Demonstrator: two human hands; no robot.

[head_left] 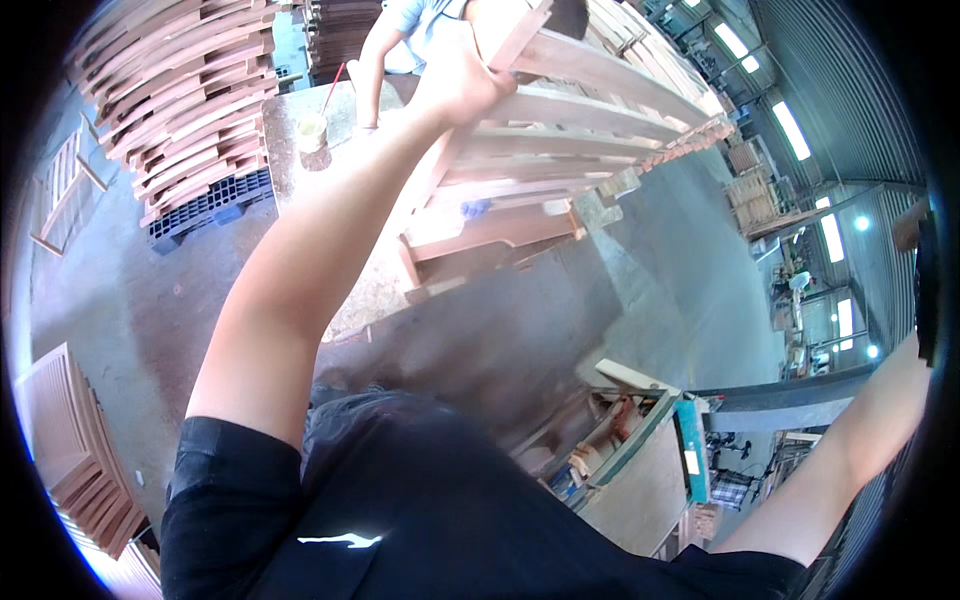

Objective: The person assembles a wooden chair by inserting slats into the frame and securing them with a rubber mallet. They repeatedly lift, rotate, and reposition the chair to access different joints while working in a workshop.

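My left hand (468, 90) is closed around the upper corner of a pale slatted wooden frame (590, 115). The frame stands tilted over a worktable, its long slats running away to the right. Beneath it lies a wooden board with a shaped edge (490, 240). My right arm reaches out to the far right, and only part of my right hand (906, 230) shows at the picture's rim. A black object (927, 290) is beside that hand; the fingers are mostly cut off. Across the table a person in a light blue shirt (425, 22) leans behind the frame.
A cup with a red-handled stick (312, 130) stands on the worktable (290, 185). Curved wooden parts (190, 100) are stacked on a blue pallet (215, 210) at left. More wooden panels (75, 430) stand lower left. A bench with tools (640, 470) is close on my right.
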